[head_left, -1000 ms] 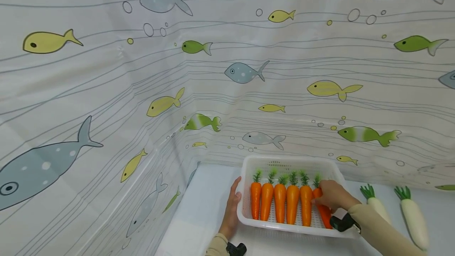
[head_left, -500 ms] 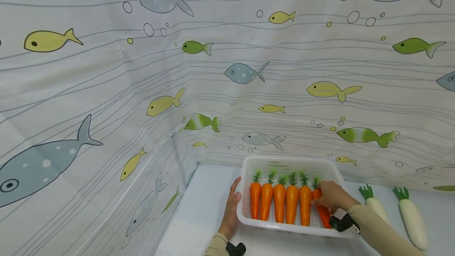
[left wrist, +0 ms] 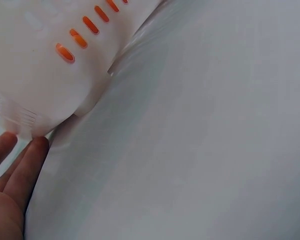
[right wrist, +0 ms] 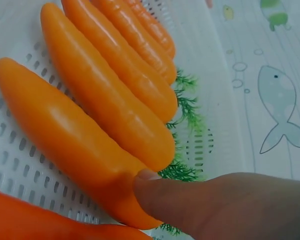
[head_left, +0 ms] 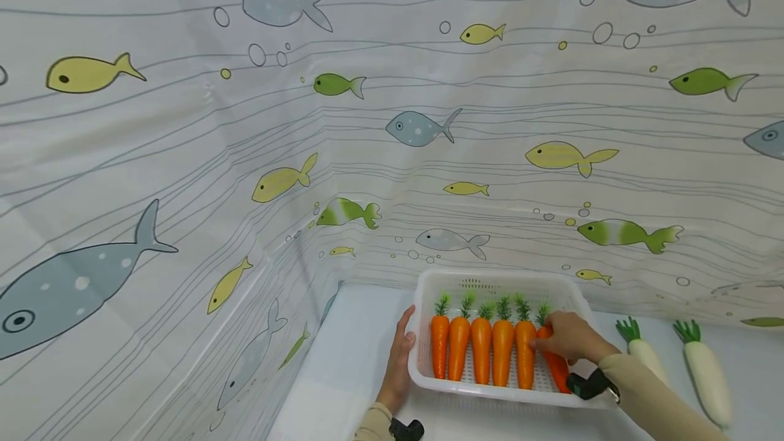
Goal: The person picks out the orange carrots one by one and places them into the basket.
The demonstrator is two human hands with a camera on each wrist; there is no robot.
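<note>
A white plastic basket (head_left: 484,393) holds several orange carrots with green tops in a row. My left hand (head_left: 399,359) rests against the basket's left side, its fingers straight; in the left wrist view the fingertips (left wrist: 39,142) touch the basket. Over the rightmost carrot (head_left: 556,367), which leans slightly, lies my right hand (head_left: 572,337). Its thumb (right wrist: 175,197) stretches out straight and touches the upper part of the neighbouring carrot (right wrist: 65,135). The other fingers of that hand are mostly hidden, so their contact with the rightmost carrot is unclear.
Two white radishes with green tops lie right of the basket: a nearer-in radish (head_left: 648,358), partly behind the right sleeve, and an outer radish (head_left: 707,380). A fish-print sheet (head_left: 367,155) rises behind and left of the white table (head_left: 331,366).
My right thumb has shifted slightly left, from the rightmost carrot's edge onto the neighbouring carrot. The left hand and basket have stayed put. The head view has shifted a little.
</note>
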